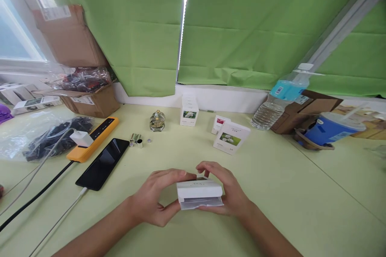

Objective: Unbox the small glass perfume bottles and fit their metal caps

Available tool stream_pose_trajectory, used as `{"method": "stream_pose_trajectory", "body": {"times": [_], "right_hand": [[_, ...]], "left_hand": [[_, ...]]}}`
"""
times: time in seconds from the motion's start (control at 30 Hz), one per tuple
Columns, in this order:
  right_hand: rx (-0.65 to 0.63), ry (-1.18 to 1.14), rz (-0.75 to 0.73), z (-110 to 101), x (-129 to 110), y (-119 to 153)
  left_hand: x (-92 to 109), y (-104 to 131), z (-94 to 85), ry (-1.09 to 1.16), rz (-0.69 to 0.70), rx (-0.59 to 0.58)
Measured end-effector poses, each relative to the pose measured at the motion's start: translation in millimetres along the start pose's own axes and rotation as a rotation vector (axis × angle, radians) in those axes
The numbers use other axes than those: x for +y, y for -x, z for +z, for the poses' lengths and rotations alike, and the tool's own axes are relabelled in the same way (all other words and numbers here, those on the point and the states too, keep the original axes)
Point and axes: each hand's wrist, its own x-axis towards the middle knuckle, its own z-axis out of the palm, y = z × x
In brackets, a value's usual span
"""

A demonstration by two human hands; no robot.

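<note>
A small white box (pixel 199 190) is held between both hands at the front middle of the table, its near end open with a pale flap or sheet sticking out. My left hand (pixel 159 196) grips its left side, thumb below and fingers on top. My right hand (pixel 224 188) holds the right side, with the index finger curled over the far edge. Beyond them stand a white box with a flower picture (pixel 231 138), a smaller white box (pixel 219 123) and another flower box (pixel 189 111). A glass perfume bottle (pixel 157 121) stands left of these, near small silver caps (pixel 136 140).
A black phone (pixel 103 164) with a cable and an orange power strip (pixel 93 140) lie on the left. Cardboard boxes (pixel 93 102) and plastic bags are behind. A water bottle (pixel 276 102) and blue cup (pixel 328 128) stand on the right.
</note>
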Motion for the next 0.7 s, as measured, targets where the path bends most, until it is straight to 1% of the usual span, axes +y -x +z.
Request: {"method": "stream_pose_trajectory", "body": {"times": [0.07, 0.13, 0.2, 0.23, 0.3, 0.37, 0.43, 0.5, 0.57, 0.63, 0.7], "right_hand": [[-0.037, 0.017, 0.023, -0.5, -0.1, -1.1], [-0.039, 0.029, 0.004, -1.2, -0.4, -3.7], [-0.042, 0.049, 0.027, -3.9, 0.1, -7.5], [-0.036, 0.067, 0.082, -6.6, 1.2, -9.5], [0.004, 0.128, 0.283, -15.8, 6.0, -12.3], [0.112, 0.208, 0.533, -29.9, 14.5, -12.1], [0.226, 0.192, 0.73, -46.9, 25.6, -8.2], [0.246, 0.106, 0.842, -63.2, 37.3, -1.3], [0.199, 0.071, 0.929, -74.7, 48.0, 6.6], [0.164, 0.167, 1.009, -79.4, 57.6, 13.1], [0.198, 0.336, 1.044, -78.0, 66.5, 17.4]], "left_hand": [[-0.6, 0.6, 0.0, 0.018, -0.002, -0.002], [-1.2, 1.0, 0.6, 0.02, -0.014, -0.007], [-2.1, 1.0, 1.9, -0.013, -0.094, -0.005], [-2.8, 0.7, 2.7, -0.036, -0.156, 0.007], [-4.9, -0.3, 4.2, -0.07, -0.292, 0.038], [-8.0, -1.5, 5.4, -0.076, -0.409, 0.039], [-11.5, -2.3, 5.7, -0.082, -0.51, -0.001], [-14.7, -2.7, 5.4, -0.098, -0.587, -0.047], [-17.1, -2.6, 5.0, -0.112, -0.609, -0.073], [-18.5, -2.3, 4.8, -0.122, -0.593, -0.092], [-19.3, -2.0, 4.9, -0.137, -0.574, -0.115]]}}
